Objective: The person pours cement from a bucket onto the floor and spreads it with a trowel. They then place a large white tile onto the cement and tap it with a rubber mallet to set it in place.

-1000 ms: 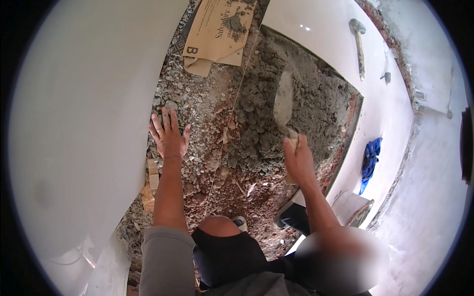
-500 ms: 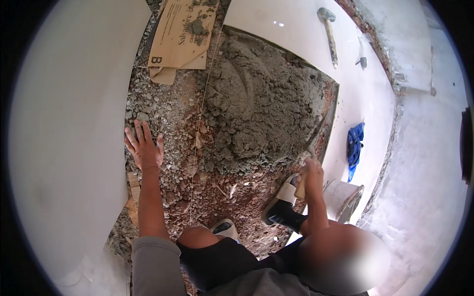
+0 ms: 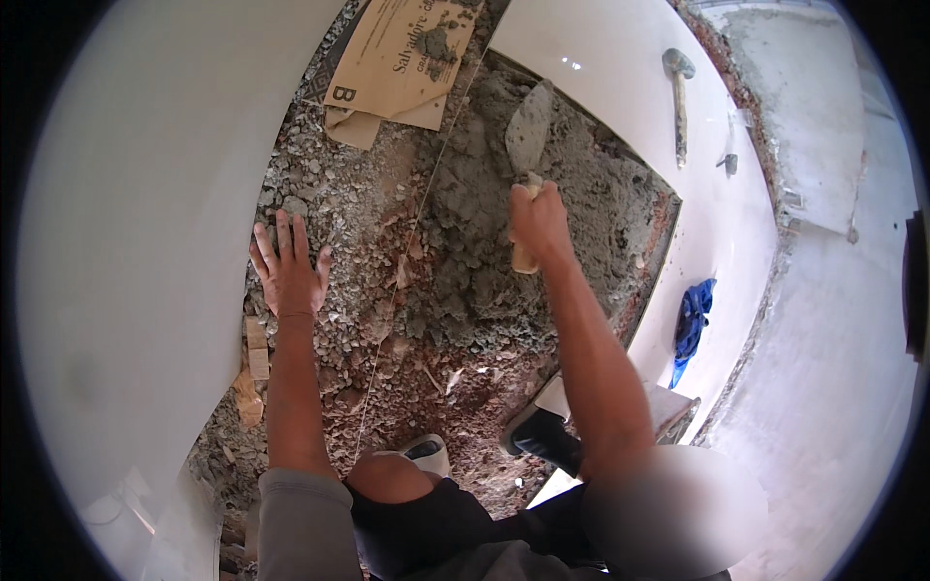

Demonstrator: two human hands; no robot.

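Presently the right hand (image 3: pixel 540 225) is wrapped around a trowel (image 3: pixel 528 134) pointing to twelve o'clock over grey mortar (image 3: pixel 591 208). Near nine o'clock from it, the left hand (image 3: pixel 291 276) spreads wide on gravel (image 3: pixel 363 184); a mallet (image 3: pixel 680 107) lies between one and two, a blue cloth (image 3: pixel 692 327) at four.

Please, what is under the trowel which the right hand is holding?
Grey mortar-like mix shows on both sides of the trowel. Whatever lies directly beneath it is covered, and the right hand hides more, so contact with the mix cannot be judged.
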